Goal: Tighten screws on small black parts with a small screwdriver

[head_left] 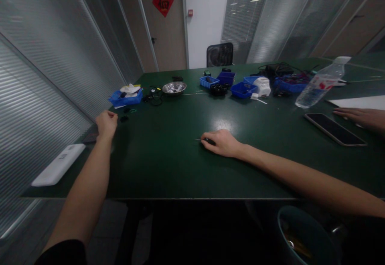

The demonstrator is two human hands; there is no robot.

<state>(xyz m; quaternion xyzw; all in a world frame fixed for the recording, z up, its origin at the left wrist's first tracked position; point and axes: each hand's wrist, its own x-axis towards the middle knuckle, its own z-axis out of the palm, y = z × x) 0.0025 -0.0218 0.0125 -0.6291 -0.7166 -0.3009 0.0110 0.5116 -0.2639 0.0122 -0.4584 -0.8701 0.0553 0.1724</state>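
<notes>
My right hand (221, 143) rests on the green table (162, 152) with its fingers wrapped round a small screwdriver (209, 141). The tool has a black handle, and its thin metal shaft points left. Out at the left side, my left hand (107, 124) is closed with the fingertips pinched together; what they hold, if anything, cannot be made out. Small dark pieces (124, 119) lie on the table just right of that hand. A blue tray (126, 98) filled with wrappers and small items stands beyond it.
A metal bowl (174, 88) and several blue bins (243, 90) stand farther back. On the right are a tilted water bottle (320, 83), a phone (335, 129) and another person's hand (361, 116). A white box (59, 164) lies front left. A bin (300, 233) stands below the table edge.
</notes>
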